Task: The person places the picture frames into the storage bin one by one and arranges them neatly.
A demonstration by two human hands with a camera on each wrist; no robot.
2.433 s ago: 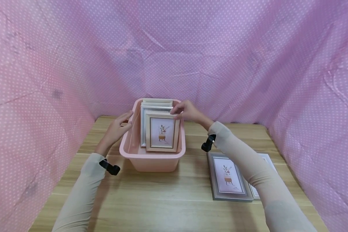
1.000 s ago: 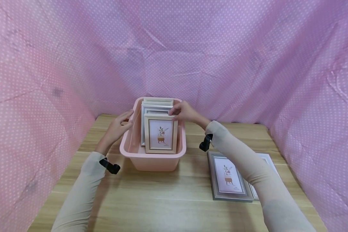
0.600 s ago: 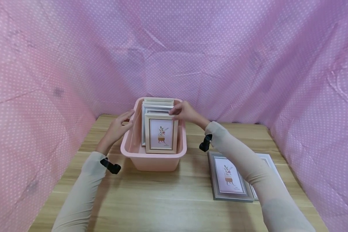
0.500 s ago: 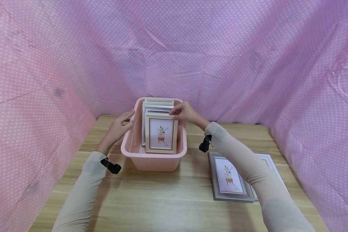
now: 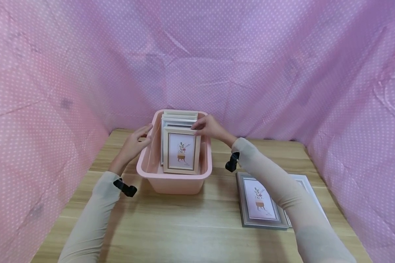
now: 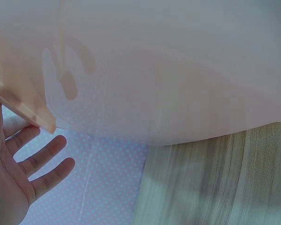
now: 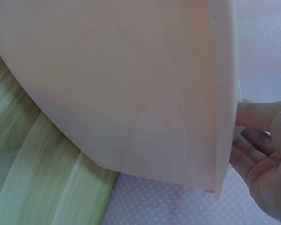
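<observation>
A pale wooden picture frame (image 5: 181, 170), with a potted-plant print, stands upright at the front of a row of frames inside a pink plastic tub (image 5: 176, 185). My right hand (image 5: 211, 128) reaches over the tub's right rim and pinches the frame's top right corner. In the right wrist view, the tub's wall (image 7: 131, 93) hides most of what the right hand (image 7: 267, 145) holds. My left hand (image 5: 131, 148) rests its fingertips at the left rim. Its fingers are spread and fairly straight, as the left wrist view of the left hand (image 6: 18, 168) shows.
White and silver frames (image 5: 180, 116) stand behind the front one in the tub. A grey picture frame (image 5: 264, 223) lies face up on the wooden table (image 5: 184, 230), overlapping a white frame (image 5: 303, 179) partly hidden by my right sleeve. Pink dotted cloth (image 5: 197, 73) surrounds the table.
The front wooden frame has shifted slightly left inside the tub, with the right hand gripping its corner. The left hand has stayed at the rim.
</observation>
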